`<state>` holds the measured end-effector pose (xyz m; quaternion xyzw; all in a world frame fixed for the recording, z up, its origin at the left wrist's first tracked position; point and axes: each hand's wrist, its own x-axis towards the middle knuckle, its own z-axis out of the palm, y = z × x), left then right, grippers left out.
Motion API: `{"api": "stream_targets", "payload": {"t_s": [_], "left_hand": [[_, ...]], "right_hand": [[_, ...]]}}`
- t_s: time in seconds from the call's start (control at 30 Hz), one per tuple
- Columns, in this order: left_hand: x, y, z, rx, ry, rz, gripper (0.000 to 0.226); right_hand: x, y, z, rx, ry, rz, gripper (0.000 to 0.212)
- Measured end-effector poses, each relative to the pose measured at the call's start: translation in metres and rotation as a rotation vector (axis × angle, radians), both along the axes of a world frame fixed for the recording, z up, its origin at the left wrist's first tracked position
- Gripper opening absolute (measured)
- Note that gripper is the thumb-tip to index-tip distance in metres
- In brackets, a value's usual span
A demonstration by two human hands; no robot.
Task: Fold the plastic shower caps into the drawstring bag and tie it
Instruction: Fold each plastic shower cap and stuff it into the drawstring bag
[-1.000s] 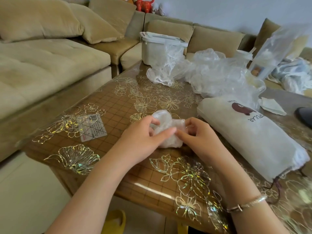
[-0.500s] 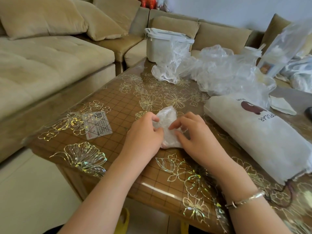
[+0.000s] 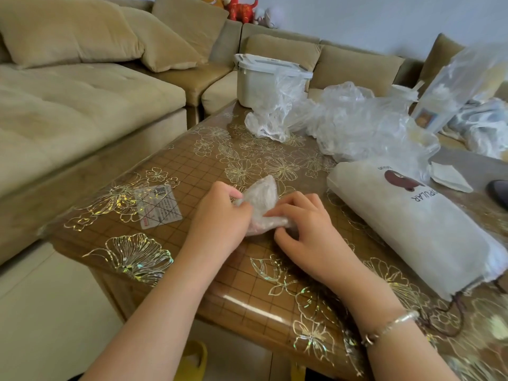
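A small folded clear plastic shower cap (image 3: pixel 261 196) lies on the brown flowered table (image 3: pixel 192 171), squeezed between my two hands. My left hand (image 3: pixel 220 221) grips its left side with curled fingers. My right hand (image 3: pixel 305 229) presses and pinches its right side, fingers bent over the plastic. To the right lies the white drawstring bag (image 3: pixel 417 229) with a brown animal print, filled and lying flat, its dark cord (image 3: pixel 456 314) trailing near the table's front edge. A loose heap of clear shower caps (image 3: pixel 357 125) sits at the back of the table.
A white lidded tub (image 3: pixel 261 81) stands at the table's far edge beside the beige sofa (image 3: pixel 82 105). A paper label (image 3: pixel 159 207) lies under the table cover at left. A folded white paper (image 3: pixel 450 177) and a dark object (image 3: pixel 499 192) sit at the far right.
Both hands have closed tighter over the cap, pressing it into a smaller bundle; the right fingers now lie over its lower right part. The camera has tilted slightly.
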<state>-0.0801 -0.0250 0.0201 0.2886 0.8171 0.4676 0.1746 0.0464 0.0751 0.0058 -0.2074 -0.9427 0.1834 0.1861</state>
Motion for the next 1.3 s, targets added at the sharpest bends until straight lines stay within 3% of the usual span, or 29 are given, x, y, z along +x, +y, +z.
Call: {"api": "stream_targets", "payload": {"t_s": [0.13,0.33,0.4,0.5,0.6,0.8,0.93,1.0,1.1,1.3], "left_hand": [[0.001,-0.006,0.002,0.163,0.066,-0.091,0.009],[0.000,-0.015,0.007,0.066,-0.075,-0.395,0.043],[-0.002,-0.017,0.005,0.001,-0.036,-0.406,0.038],[-0.007,-0.016,0.005,-0.018,0.010,-0.341,0.015],[-0.007,-0.014,0.001,0.012,0.011,-0.257,0.025],[-0.001,-0.006,-0.005,0.017,0.098,-0.042,0.015],[0.007,-0.004,-0.010,0.094,0.370,0.049,0.029],[0.012,-0.003,-0.005,0.134,0.547,-0.004,0.032],[0.017,-0.001,-0.001,-0.016,0.676,-0.194,0.040],[0.014,0.002,-0.018,-0.450,0.639,-0.372,0.057]], "right_hand": [[0.004,0.003,0.003,-0.039,0.046,-0.011,0.033],[0.003,0.003,0.001,-0.082,0.092,-0.016,0.020],[0.003,0.003,0.001,-0.209,0.163,-0.052,0.008],[0.002,0.004,0.003,-0.435,0.296,-0.117,0.017],[-0.003,0.004,0.004,-0.582,0.340,-0.162,0.014],[-0.010,0.008,-0.004,-0.432,0.237,-0.240,0.013],[-0.011,0.010,-0.008,-0.310,0.192,-0.271,0.013],[-0.011,0.010,-0.010,-0.259,0.185,-0.277,0.014],[-0.012,0.012,-0.012,-0.179,0.160,-0.279,0.018],[-0.013,0.013,-0.014,-0.093,0.040,-0.307,0.033]]}}
